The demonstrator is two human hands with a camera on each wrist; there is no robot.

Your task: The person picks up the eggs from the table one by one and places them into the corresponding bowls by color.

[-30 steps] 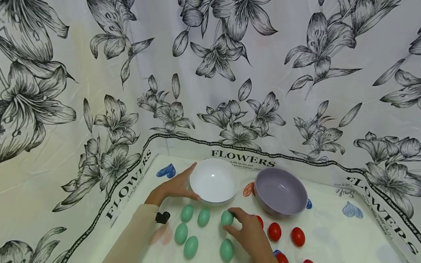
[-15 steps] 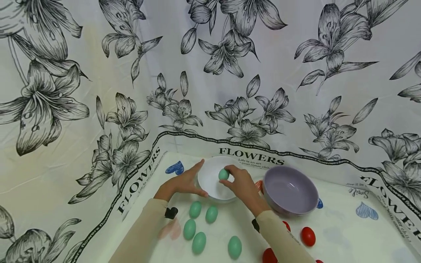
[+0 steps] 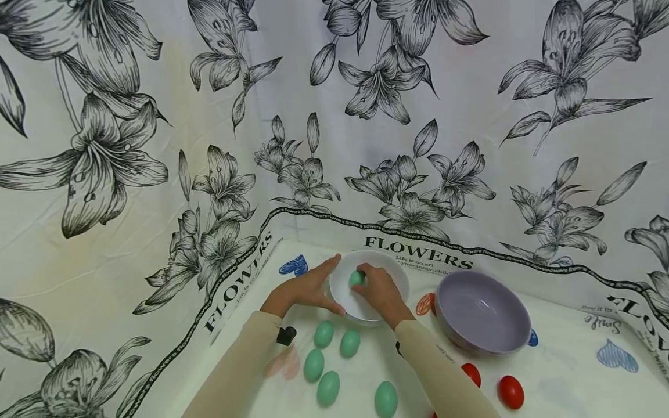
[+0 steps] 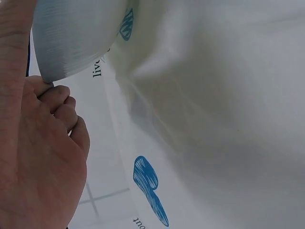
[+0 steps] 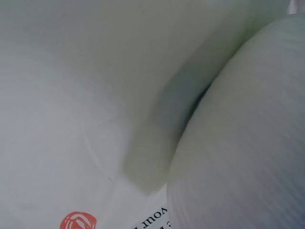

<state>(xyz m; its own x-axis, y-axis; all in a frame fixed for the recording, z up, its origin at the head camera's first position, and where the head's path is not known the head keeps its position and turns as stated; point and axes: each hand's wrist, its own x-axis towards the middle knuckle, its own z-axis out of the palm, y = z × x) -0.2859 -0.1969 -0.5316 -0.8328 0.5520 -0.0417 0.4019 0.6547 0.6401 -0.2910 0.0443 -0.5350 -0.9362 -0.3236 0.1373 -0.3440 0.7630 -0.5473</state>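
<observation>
The left hand (image 3: pixel 309 290) was clamped on the left side of the white bowl (image 3: pixel 391 268), and the right hand (image 3: pixel 382 293) pinched a green egg (image 3: pixel 357 278). In the head view, the left thumb and fingers were spread along the bowl's wall, presumably to prevent sliding. The egg was inside the bowl, between thumb and fingers; this grip probably suited its smooth, rounded shell. Contact between egg and bowl floor could not be determined.

The bowl stood near the far edge of the covered table (image 3: pixel 567 377), toward the far left corner, probably for two-handed access. Five loose green eggs (image 3: pixel 328 388) lay nearer the near edge: four grouped, one separate to the right. A purple bowl (image 3: pixel 483 313) stood farther right, apart from the white bowl. Red eggs (image 3: pixel 510 392) lay on its near side, suggesting sorting by colour.

In the left wrist view, curled fingers met the bowl's edge, likely as side support. A blue print (image 4: pixel 147 175) showed beyond.

In the right wrist view, a pale curved wall, apparently the white bowl's exterior, occupied the right side. The right hand was not visible there.
</observation>
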